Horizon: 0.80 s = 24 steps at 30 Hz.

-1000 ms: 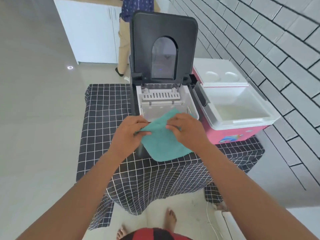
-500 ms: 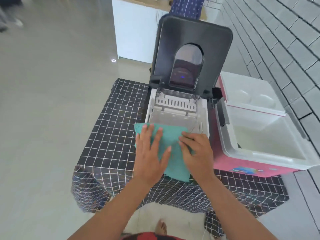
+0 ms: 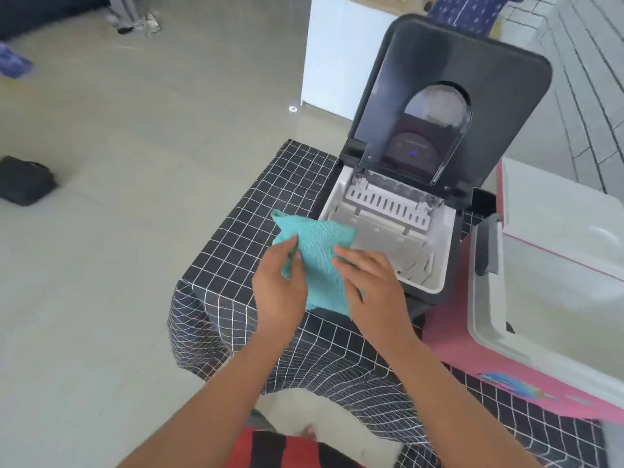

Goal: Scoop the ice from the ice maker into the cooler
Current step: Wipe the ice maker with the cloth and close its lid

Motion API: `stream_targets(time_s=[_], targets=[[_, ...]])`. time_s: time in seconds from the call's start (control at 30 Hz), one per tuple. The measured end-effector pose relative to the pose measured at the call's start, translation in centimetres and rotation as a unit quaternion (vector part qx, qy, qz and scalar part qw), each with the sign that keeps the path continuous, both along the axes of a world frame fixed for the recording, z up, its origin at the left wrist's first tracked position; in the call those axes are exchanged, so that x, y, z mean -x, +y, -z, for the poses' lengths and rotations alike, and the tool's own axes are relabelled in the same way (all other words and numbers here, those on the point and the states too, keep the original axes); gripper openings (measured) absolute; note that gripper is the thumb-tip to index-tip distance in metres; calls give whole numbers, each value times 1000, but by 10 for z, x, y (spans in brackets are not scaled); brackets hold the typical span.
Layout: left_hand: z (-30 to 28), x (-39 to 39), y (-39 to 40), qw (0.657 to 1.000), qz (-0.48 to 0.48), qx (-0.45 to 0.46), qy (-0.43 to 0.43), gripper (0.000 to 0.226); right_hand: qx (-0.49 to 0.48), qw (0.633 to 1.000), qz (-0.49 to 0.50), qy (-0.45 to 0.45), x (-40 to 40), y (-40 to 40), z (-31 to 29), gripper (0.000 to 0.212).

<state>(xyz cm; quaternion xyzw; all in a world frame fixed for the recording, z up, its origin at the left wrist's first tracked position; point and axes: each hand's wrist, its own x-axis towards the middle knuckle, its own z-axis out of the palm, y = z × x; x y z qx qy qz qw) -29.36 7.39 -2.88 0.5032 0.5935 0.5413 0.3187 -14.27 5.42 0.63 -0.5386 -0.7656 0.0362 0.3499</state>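
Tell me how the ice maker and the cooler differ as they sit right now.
The ice maker has a dark grey shell; the cooler is pink with a white rim. The ice maker's lid stands up steeply and has a clear arched window; the cooler's lid is plain white and lies tipped back. The ice maker sits left of the cooler. Both are open and rest on the checked cloth.
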Motion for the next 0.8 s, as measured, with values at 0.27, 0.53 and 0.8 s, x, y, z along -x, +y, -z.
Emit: stream_targets(time_s=[0.27, 0.53, 0.8], targets=[[-24, -6, 43, 949, 203, 76, -229, 30, 96, 986, -28, 136, 7, 9, -22, 34], [-2, 7, 129, 889, 410, -100, -178, 42, 9, 985, 121, 124, 47, 23, -10, 29], [7, -11, 186, 844, 449, -284, -79, 31, 91, 982, 154, -57, 50, 24, -7, 29]])
